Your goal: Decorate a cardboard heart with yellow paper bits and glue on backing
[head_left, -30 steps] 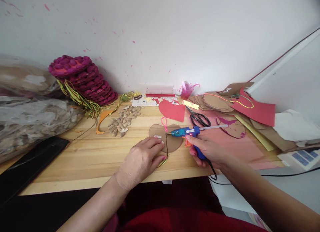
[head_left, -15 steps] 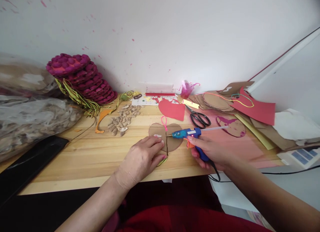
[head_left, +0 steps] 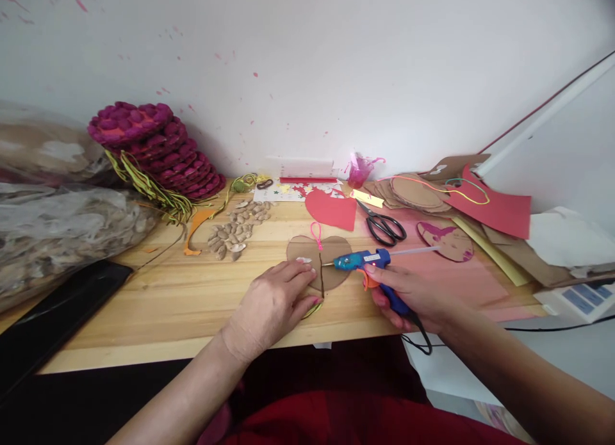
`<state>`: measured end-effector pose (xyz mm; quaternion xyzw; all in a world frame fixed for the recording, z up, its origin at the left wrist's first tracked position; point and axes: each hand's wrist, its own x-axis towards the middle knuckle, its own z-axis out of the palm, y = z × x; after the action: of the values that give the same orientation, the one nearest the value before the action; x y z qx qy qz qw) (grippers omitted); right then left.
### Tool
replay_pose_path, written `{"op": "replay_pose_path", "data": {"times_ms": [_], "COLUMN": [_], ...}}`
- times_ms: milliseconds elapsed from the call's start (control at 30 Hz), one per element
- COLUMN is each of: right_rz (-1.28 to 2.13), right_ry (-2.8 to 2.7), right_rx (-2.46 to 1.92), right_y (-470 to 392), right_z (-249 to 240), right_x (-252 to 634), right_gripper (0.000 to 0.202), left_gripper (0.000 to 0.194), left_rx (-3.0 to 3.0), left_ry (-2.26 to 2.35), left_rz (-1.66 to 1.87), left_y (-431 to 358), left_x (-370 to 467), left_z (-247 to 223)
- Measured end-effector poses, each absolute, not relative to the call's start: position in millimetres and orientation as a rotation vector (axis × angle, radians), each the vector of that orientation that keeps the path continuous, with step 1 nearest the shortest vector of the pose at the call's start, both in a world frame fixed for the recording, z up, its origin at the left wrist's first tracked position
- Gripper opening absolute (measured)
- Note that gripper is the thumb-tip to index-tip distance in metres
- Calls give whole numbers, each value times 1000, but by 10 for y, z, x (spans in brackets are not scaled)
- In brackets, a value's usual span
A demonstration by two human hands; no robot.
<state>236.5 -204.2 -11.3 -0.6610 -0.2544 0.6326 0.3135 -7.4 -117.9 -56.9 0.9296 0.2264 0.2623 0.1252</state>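
A brown cardboard heart lies flat on the wooden table, with a pink string loop at its top. Down its middle runs a thin dark cord. My left hand holds the heart down on its left half, fingers bent and thumb near the cord's lower end. In my right hand is a blue hot glue gun with an orange trigger. Its nozzle points left, close to the cord; whether it touches I cannot tell. A clear glue stick sticks out of its back.
Black-handled scissors and a red paper heart lie behind the cardboard. Loose shells are spread to the left, near stacked magenta pieces and a plastic bag. Cardboard ovals sit at the back right.
The glue gun in my right hand has shifted slightly right and down, its nozzle moving lower along the cord. My left hand stays in place on the heart.
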Motion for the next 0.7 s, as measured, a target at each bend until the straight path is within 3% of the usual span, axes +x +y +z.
{"op": "replay_pose_path", "data": {"times_ms": [700], "right_rz": [1584], "right_ry": [-712], "right_rx": [-1803], "right_y": [-2086], "right_z": [-93], "right_x": [2320], "right_gripper": [31], "left_gripper": [34], "left_rx": [2703], "left_ry": [657], "left_rz": [760], "left_y": [-1183], "left_x": [-84], "left_z": [-556]}}
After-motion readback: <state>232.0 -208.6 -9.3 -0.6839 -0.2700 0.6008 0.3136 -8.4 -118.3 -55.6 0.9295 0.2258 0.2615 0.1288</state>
